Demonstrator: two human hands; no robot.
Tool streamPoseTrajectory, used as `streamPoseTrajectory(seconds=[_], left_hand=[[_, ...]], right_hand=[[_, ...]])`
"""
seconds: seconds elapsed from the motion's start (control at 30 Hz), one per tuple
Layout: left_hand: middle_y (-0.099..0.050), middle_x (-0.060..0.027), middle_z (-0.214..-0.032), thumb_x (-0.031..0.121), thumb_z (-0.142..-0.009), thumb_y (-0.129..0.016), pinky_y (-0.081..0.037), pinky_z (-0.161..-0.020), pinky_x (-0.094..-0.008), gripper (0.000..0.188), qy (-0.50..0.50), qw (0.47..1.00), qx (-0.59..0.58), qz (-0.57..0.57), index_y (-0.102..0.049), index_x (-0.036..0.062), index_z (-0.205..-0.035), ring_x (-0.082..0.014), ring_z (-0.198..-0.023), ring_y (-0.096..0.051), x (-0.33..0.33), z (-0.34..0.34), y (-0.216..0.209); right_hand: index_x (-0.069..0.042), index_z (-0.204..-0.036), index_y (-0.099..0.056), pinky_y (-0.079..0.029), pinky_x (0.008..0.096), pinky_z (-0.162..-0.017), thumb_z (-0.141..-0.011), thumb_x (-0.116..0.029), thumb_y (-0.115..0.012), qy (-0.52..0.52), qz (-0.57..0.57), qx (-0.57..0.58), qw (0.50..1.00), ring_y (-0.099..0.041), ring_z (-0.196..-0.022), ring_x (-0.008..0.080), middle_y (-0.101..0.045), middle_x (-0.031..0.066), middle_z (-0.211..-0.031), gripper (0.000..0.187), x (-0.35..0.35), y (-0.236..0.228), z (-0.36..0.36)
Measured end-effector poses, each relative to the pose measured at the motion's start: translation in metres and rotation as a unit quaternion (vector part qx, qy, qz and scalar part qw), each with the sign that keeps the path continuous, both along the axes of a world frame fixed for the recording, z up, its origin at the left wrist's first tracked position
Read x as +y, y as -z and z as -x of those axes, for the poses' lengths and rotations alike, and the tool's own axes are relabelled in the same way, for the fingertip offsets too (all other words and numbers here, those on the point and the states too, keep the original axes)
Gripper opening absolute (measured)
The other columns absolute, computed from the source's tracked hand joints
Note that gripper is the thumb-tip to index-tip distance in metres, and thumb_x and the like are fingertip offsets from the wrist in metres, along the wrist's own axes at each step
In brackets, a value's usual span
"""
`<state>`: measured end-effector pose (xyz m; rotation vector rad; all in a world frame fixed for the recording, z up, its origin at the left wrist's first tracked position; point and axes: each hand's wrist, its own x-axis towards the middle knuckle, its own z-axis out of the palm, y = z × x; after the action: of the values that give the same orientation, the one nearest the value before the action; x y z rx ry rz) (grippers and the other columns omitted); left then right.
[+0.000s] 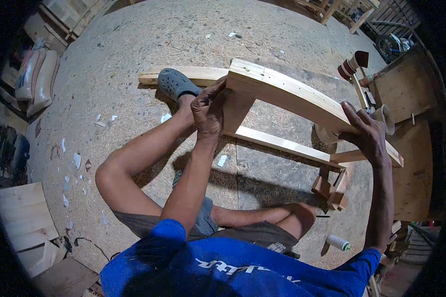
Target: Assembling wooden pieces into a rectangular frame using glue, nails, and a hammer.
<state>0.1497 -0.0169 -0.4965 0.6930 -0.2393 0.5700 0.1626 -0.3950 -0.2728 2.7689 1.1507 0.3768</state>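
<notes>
A pale wooden frame point(292, 96) with a wide top rail stands tilted in front of me. My left hand point(208, 110) is closed around the board at its left end. Toward the right end, my right hand point(369, 131) grips the top rail, thumb along the upper face. Beneath, a thinner lower rail point(282, 143) runs between the frame's ends. Short wood blocks point(334, 188) are at its lower right; whether they are joined to it I cannot tell. Behind the left end, a separate wooden beam point(198, 74) lies on the floor beside my foot in a grey clog point(173, 84).
Wood shavings and paper scraps litter the floor point(129, 59). A white bottle point(338, 242) lies near my right arm. Plywood panels point(406, 168) and a dark red roll point(354, 64) are at the right. Full sacks point(37, 81) and wood sheets point(25, 218) stand at the left.
</notes>
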Motion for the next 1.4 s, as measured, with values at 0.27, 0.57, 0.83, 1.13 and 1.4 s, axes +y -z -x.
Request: streamPoseTrajectory(seconds=[0.27, 0.57, 0.83, 1.13, 1.4], left_hand=[[-0.065, -0.0135, -0.128, 0.006, -0.093, -0.067, -0.048, -0.104, -0.0371, 0.026, -0.1, 0.986, -0.061, -0.121, -0.066, 0.0024, -0.119, -0.0227, -0.12, -0.06, -0.005, 0.002, -0.006], [-0.063, -0.0133, -0.126, 0.022, -0.098, -0.064, -0.048, -0.1, -0.0366, 0.038, -0.194, 0.973, -0.081, -0.091, -0.06, -0.005, -0.124, -0.0211, -0.112, -0.06, -0.028, 0.003, 0.006], [-0.06, -0.0092, -0.131, 0.055, -0.096, -0.05, -0.042, -0.108, -0.0426, 0.067, -0.033, 0.982, 0.079, -0.166, -0.051, 0.0049, -0.14, -0.0261, -0.118, -0.055, 0.001, -0.032, 0.101], [-0.064, -0.0108, -0.123, 0.016, -0.089, -0.077, -0.052, -0.095, -0.0318, 0.045, 0.045, 0.978, 0.083, -0.188, -0.056, 0.0036, -0.127, -0.0197, -0.112, -0.062, 0.025, -0.011, -0.004], [-0.066, -0.0093, -0.12, 0.014, -0.087, -0.078, -0.053, -0.096, -0.0347, 0.049, 0.083, 0.984, 0.099, -0.119, -0.055, 0.0006, -0.128, -0.0203, -0.109, -0.065, 0.02, -0.007, -0.005]], right_hand=[[-0.032, -0.148, -0.048, -0.058, 0.0359, -0.068, -0.065, -0.026, -0.087, 0.002, 0.006, 0.01, 1.0, -0.07, -0.078, 0.0232, -0.069, 0.0048, -0.113, 0.091, 0.0, 0.0, -0.004], [-0.029, -0.149, -0.047, -0.057, 0.0367, -0.066, -0.065, -0.022, -0.088, -0.073, -0.022, -0.001, 0.997, -0.069, -0.076, 0.0237, -0.068, 0.0077, -0.103, 0.093, 0.0, 0.003, -0.003], [-0.024, -0.148, -0.048, -0.054, 0.0419, -0.069, -0.067, -0.025, -0.088, 0.005, 0.032, 0.045, 0.998, -0.068, -0.084, 0.0324, -0.067, 0.0122, -0.106, 0.09, -0.01, 0.001, -0.003], [-0.015, -0.134, -0.059, -0.051, 0.0491, -0.088, -0.073, -0.048, -0.08, -0.137, -0.037, -0.251, 0.958, -0.061, -0.111, 0.0328, -0.061, 0.0134, -0.121, 0.073, -0.005, 0.014, 0.019], [-0.01, -0.12, -0.066, -0.05, 0.0513, -0.09, -0.082, -0.03, -0.074, 0.195, -0.021, 0.02, 0.98, -0.06, -0.112, 0.0364, -0.065, 0.0169, -0.118, 0.044, -0.046, 0.206, 0.025]])
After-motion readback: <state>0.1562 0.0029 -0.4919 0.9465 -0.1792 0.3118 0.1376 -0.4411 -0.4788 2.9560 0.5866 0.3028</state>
